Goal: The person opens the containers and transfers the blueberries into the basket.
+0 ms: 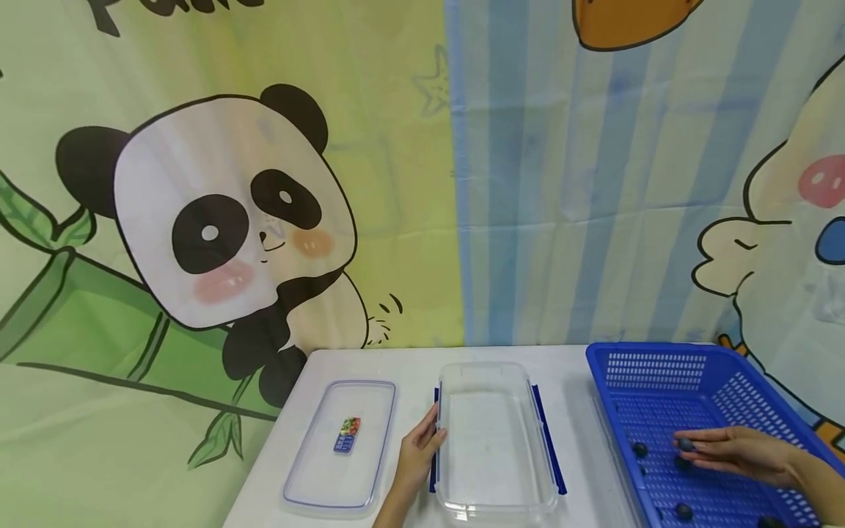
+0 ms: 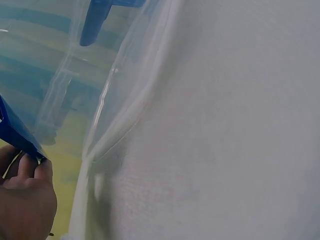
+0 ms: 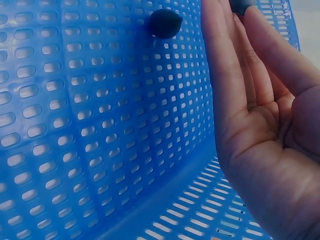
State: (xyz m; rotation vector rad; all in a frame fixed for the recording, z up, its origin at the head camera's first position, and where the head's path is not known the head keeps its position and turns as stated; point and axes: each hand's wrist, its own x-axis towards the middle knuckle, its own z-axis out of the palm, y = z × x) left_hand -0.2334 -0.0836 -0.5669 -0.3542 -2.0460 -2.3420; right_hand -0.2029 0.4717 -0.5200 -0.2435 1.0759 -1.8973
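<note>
My left hand (image 1: 417,447) grips the left side of a clear plastic box (image 1: 495,440) with blue side latches. In the left wrist view its fingers (image 2: 42,172) curl at a blue latch (image 2: 20,132). Over the blue basket (image 1: 653,355), my right hand (image 1: 746,455) pinches a small dark round fruit (image 1: 685,444) between thumb and fingertips. The right wrist view shows that held fruit only partly, at the top edge. Another dark fruit (image 3: 166,24), with a small pointed tip, lies on the basket's perforated floor.
A clear lid (image 1: 317,477) with a blue rim and a colourful label (image 1: 347,435) lies left of the box on the white table (image 1: 409,367). Several more dark fruits (image 1: 683,511) are scattered in the basket. A printed panda curtain (image 1: 396,183) hangs behind the table.
</note>
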